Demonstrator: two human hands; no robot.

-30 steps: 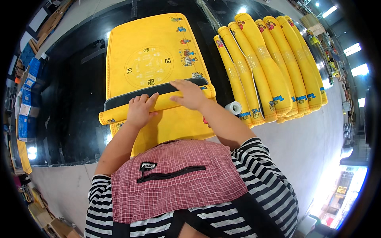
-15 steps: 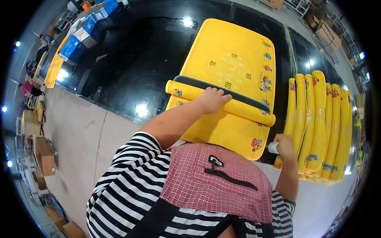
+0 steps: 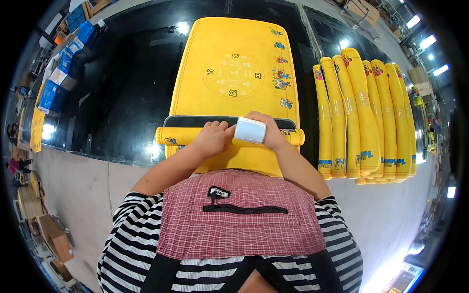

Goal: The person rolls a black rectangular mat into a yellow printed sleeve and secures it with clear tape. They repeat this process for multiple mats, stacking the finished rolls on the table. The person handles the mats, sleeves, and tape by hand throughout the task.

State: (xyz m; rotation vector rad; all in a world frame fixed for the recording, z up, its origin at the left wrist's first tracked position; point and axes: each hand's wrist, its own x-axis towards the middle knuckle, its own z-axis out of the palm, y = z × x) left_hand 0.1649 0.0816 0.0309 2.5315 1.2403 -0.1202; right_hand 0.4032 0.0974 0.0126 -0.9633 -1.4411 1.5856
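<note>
A yellow mat with cartoon figures point(image 3: 239, 34) lies on the black table, its near end wound into a roll point(image 3: 188, 133) with a dark backing edge along the far side. My left hand point(image 3: 214, 137) rests over the middle of that roll, its fingers bent and pressed together beside the tape. Whether they pinch the tape's end is too small to tell. In my right hand point(image 3: 267, 128) is a roll of clear tape point(image 3: 250, 130), held just above the rolled part of the mat, its pale face toward me. Both hands are close together.
Several rolled yellow mats point(image 3: 373, 122) lie side by side at the right of the black table point(image 3: 132, 73). Blue and white boxes point(image 3: 61, 73) stand along the far left, near a yellow sheet point(image 3: 37, 122). Cardboard boxes point(image 3: 54, 237) sit on the floor at left.
My right hand has brought the tape roll from beside the rolled mats to the middle of the mat. My left hand stays on the roll, fingers now at the tape. The view has turned right.
</note>
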